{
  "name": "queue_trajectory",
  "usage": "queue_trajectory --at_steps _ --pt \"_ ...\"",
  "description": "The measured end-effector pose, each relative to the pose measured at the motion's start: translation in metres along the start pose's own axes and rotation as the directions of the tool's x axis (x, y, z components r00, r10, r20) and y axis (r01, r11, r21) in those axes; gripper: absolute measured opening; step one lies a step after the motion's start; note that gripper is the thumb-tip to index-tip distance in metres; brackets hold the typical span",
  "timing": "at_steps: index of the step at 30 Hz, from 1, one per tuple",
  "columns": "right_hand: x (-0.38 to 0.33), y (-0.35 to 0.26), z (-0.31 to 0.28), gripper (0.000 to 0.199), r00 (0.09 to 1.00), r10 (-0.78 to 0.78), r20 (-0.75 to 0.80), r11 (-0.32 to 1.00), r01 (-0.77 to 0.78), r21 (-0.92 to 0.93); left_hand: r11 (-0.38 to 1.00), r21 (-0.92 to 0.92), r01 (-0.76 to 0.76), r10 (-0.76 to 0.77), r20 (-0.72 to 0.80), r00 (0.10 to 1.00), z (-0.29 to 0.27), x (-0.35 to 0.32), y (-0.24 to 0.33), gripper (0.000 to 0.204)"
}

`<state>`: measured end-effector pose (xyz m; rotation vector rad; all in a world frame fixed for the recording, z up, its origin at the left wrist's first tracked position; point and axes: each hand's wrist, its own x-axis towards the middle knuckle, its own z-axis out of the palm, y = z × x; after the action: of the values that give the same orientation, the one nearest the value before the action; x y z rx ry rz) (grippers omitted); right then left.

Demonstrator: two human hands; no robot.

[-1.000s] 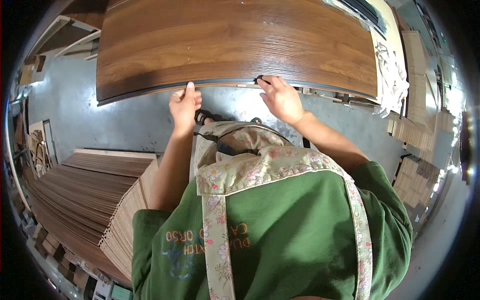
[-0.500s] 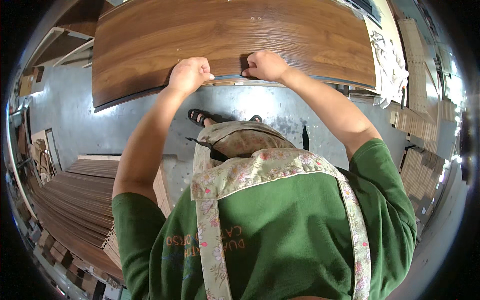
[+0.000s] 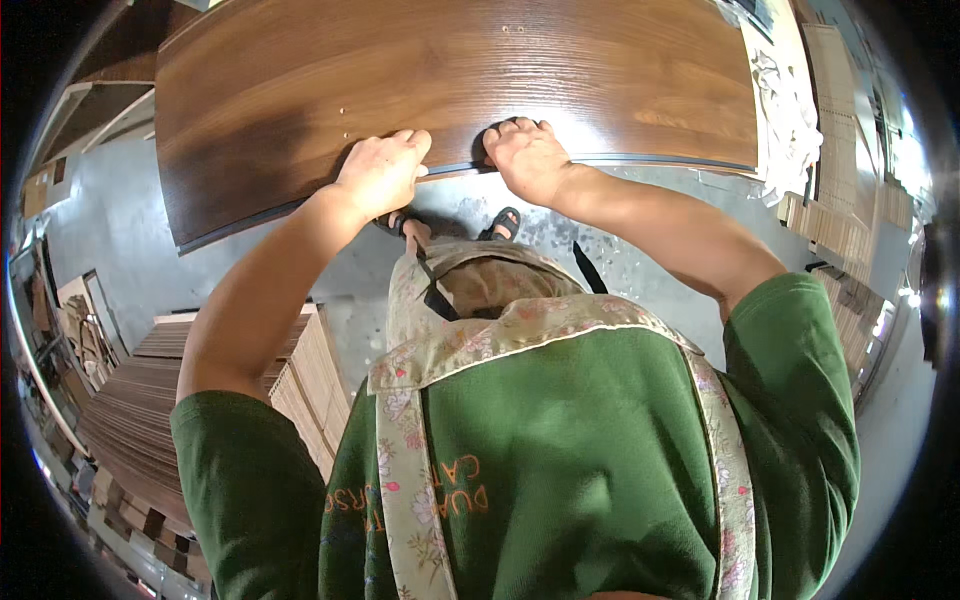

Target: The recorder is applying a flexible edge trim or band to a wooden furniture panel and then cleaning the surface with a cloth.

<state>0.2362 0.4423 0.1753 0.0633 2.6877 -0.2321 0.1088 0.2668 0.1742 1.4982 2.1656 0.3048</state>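
A wide brown wood-grain board (image 3: 450, 70) lies in front of me, with a thin blue-grey strip along its near edge. Small pale-rimmed holes show in its face. My left hand (image 3: 383, 172) is closed on that near edge, left of the middle, thumb toward the right. A short way to the right, my right hand (image 3: 527, 160) is closed over the same edge with its fingers curled on the top face. What lies under the fingers is hidden.
A crumpled white cloth (image 3: 785, 125) hangs at the board's right end. Stacked brown panels (image 3: 150, 400) stand at the lower left, and pale stacked boards (image 3: 835, 150) at the far right. My sandalled feet (image 3: 503, 224) are on the grey floor (image 3: 110, 190) just below the board.
The board's near edge shows lower and its left end farther left. My hands, still along that edge, sit slightly lower in the view. More of my right foot shows.
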Motion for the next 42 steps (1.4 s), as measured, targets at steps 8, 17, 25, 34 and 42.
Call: queue_trajectory --at_steps 8,17,25,34,42 --pt "-0.032 0.063 0.012 0.03 0.982 -0.07 -0.175 0.984 0.097 0.151 0.994 -0.055 0.1 -0.1 0.002 0.995 0.002 -0.006 0.006 0.021" --pt "-0.073 0.133 -0.007 0.037 0.986 0.158 0.048 0.956 -0.165 0.245 0.982 -0.155 -0.105 0.086 -0.12 0.989 0.031 0.075 0.083 0.017" --pt "-0.073 0.131 0.017 0.026 0.989 0.112 -0.093 0.967 -0.087 0.238 0.987 -0.157 0.025 -0.011 0.088 0.996 0.029 0.114 0.121 0.019" --pt "-0.078 0.129 0.03 0.022 0.972 0.137 -0.191 0.969 -0.091 0.229 0.997 -0.072 -0.041 0.034 -0.095 0.995 0.041 0.11 0.13 0.018" --pt "-0.13 0.218 0.016 0.039 0.968 0.245 -0.046 0.929 -0.221 0.297 0.968 -0.18 0.173 -0.184 -0.051 0.981 0.04 0.11 0.137 0.024"
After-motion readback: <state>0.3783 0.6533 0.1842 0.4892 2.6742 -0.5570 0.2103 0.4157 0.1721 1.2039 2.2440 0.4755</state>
